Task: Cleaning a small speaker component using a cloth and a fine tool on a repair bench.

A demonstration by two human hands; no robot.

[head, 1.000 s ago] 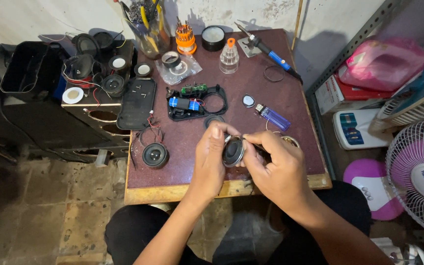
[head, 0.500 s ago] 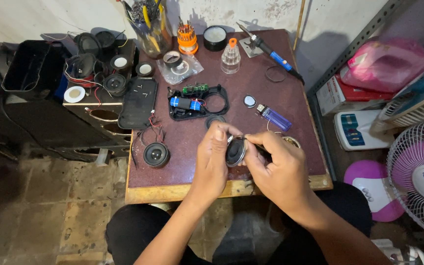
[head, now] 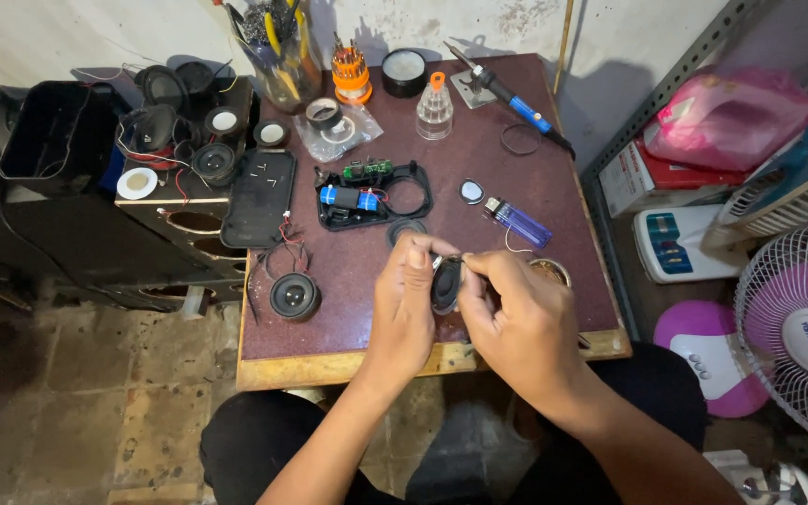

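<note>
Black and round, the small speaker sits pinched between my left hand and right hand, just above the front edge of the maroon table. Both sets of fingers clench around its rim; a thin wire seems to trail from it. Another speaker lies to the left, a blue lighter beyond.

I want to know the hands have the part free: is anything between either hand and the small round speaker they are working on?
Nothing visible. The left hand and right hand both close directly on the small round speaker, held above the table. The loose speaker and the lighter lie off to the sides.
</note>
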